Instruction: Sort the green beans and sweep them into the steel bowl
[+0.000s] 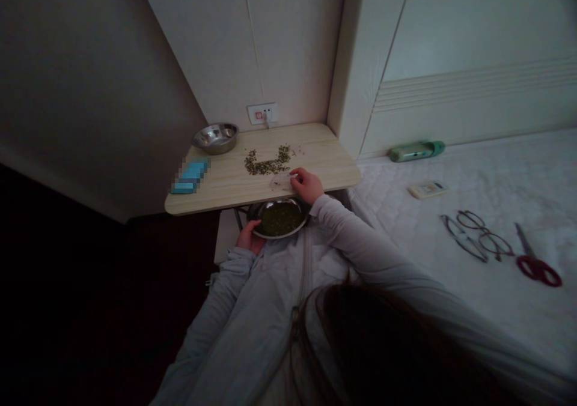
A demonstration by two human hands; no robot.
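My left hand [251,238] grips the left rim of a metal bowl [280,236], thumb over the edge. The bowl sits at my lap, just under the table's front edge, with many small green beans or grains [280,218] in it. Above its right side, my right hand [307,185] pinches a thin clear plastic piece [281,181] lying close to the tabletop. I cannot make out exactly what that piece is. Beyond it, loose green grains [265,164] form a U-shaped spread on the small wooden table [324,160].
A second metal bowl [216,146] stands at the table's back left, behind a blurred blue item [190,176]. On the bed [383,208] to the right lie a green tube-like object [417,151], a remote [427,189], glasses [491,242] and red-handled scissors [537,269]. A wall socket [262,114] is behind.
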